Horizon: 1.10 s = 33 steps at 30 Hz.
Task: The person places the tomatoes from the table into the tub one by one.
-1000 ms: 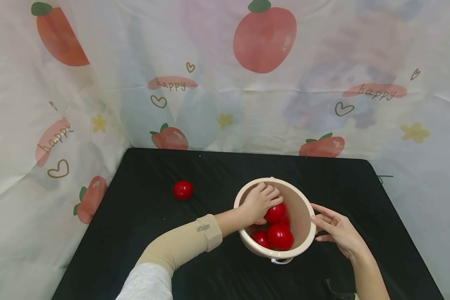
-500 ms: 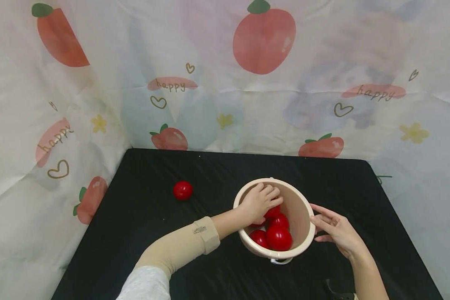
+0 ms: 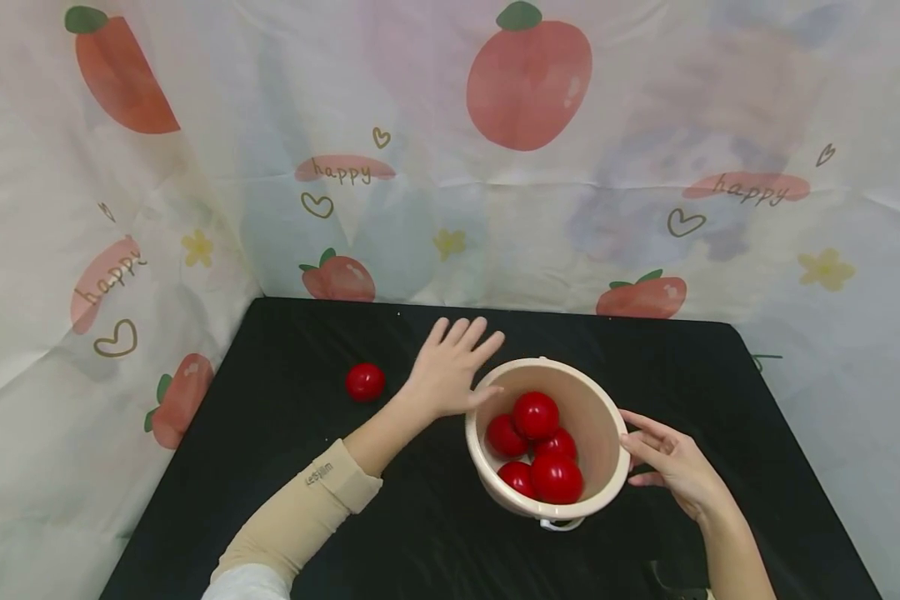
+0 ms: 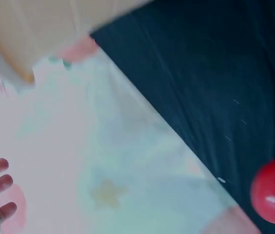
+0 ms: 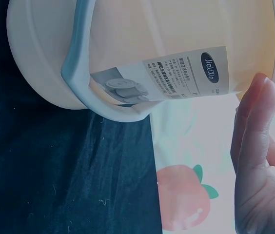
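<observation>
Over the left rim of a cream plastic bucket [image 3: 600, 400], my left hand [image 3: 446, 371] is spread with fingers straight and nothing in them. Its thumb overlaps the rim in the head view. Several glossy red balls [image 3: 557, 477] lie inside the bucket. One more red ball [image 3: 365, 382] sits on the black table left of that hand; part of it shows as a red ball [image 4: 274, 190] in the left wrist view. My right hand [image 3: 671, 458] touches the bucket's right rim with thumb and fingertips. In the right wrist view its thumb [image 5: 262, 112] lies against the outer wall near the rim.
The bucket has a pale handle [image 5: 81, 63] hanging on its side and a printed label [image 5: 191, 75]. A black cloth [image 3: 420, 533] covers the table. Behind and at the left hangs a pale curtain [image 3: 420, 100] printed with fruit and hearts.
My left hand has let go of a red ball inside the bucket, come out and moved left with its fingers spread. The right hand has stayed at the rim.
</observation>
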Tool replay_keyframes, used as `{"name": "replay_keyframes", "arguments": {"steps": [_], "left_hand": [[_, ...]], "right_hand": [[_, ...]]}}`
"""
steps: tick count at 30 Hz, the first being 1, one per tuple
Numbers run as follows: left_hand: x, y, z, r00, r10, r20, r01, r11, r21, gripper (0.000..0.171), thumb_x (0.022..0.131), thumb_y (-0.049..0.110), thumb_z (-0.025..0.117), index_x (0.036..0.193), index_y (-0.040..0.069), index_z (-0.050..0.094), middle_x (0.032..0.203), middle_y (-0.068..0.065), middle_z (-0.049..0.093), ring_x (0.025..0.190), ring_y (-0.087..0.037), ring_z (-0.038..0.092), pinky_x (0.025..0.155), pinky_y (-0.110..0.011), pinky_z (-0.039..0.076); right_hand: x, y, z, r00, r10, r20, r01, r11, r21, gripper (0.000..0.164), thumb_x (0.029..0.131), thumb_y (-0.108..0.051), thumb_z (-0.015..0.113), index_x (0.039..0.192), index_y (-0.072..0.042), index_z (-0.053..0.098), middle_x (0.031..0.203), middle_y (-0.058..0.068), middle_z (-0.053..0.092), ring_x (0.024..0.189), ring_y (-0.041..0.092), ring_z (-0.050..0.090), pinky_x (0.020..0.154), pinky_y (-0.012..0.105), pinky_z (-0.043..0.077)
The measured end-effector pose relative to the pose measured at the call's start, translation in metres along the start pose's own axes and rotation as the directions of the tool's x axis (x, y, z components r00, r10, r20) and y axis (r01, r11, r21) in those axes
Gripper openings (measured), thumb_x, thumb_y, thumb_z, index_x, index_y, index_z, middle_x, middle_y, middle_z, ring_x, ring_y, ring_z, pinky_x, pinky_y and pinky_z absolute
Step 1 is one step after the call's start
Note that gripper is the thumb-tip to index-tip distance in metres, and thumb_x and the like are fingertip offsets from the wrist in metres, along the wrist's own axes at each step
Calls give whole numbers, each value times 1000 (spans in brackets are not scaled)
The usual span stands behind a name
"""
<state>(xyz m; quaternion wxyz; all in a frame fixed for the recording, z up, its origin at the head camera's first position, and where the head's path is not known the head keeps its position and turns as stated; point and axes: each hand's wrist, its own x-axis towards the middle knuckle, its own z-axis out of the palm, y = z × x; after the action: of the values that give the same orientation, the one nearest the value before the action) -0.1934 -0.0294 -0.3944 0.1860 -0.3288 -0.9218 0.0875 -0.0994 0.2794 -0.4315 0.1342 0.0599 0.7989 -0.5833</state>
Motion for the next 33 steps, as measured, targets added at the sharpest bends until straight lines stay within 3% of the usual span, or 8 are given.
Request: {"name": "replay_keyframes", "arguments": {"steps": [3,5,10,13,17,24,29,33], "left_hand": [[-13,-23,7,993,-114,24,115,993,-41,70,81,65,46,137,23,39,137,-7,39,122,-25,36,102,-46,25],[-22,-36,17,980,-188,61,193,978,-79,72,81,65,46,138,22,39,139,-8,38,123,-26,35,102,-47,24],[-48,-65,52,921,-353,163,373,921,-112,80,78,68,48,141,20,34,141,-10,34,125,-29,32,102,-49,23],[-65,-77,74,883,-418,214,446,888,-108,86,76,70,49,142,20,31,141,-12,33,125,-31,31,103,-50,22],[-83,-84,97,843,-469,263,513,849,-130,90,72,71,53,142,18,30,139,-14,35,122,-33,32,102,-52,22],[-104,-89,120,786,-527,323,595,787,-163,91,69,64,62,138,12,35,135,-17,38,119,-35,34,100,-54,25],[-114,-91,133,759,-539,364,620,770,-154,91,68,64,63,137,11,35,133,-18,38,117,-35,35,98,-55,25],[-118,-90,140,752,-541,376,628,761,-161,90,68,62,63,137,11,36,131,-19,39,116,-35,35,97,-56,26]], "right_hand": [[0,0,0,1000,-1,-1,1,1000,-5,64,88,-23,61,137,6,32,84,-6,65,73,14,61,61,32,54],[0,0,0,1000,-1,-2,1,1000,-4,64,88,-23,61,137,5,32,85,-6,65,73,14,61,61,32,54],[0,-1,0,1000,2,-3,-2,1000,-3,64,88,-24,61,137,4,32,85,-5,65,72,12,61,61,33,54],[0,0,-1,1000,3,-2,-3,1000,-4,64,88,-24,61,137,5,32,85,-5,65,73,12,62,61,33,54],[1,1,-1,1000,2,2,-2,1000,-2,63,88,-24,60,137,5,32,85,-5,65,72,12,62,61,33,54],[1,1,0,1000,-9,-2,9,1000,-8,62,88,-24,60,136,5,33,85,-4,65,72,12,62,61,33,54],[1,1,1,1000,-6,-4,6,1000,-8,62,88,-24,60,136,5,33,85,-4,65,72,13,62,61,33,54],[1,1,1,1000,-2,-6,2,1000,-9,62,88,-23,60,137,5,33,85,-4,65,72,12,61,61,32,54]]}}
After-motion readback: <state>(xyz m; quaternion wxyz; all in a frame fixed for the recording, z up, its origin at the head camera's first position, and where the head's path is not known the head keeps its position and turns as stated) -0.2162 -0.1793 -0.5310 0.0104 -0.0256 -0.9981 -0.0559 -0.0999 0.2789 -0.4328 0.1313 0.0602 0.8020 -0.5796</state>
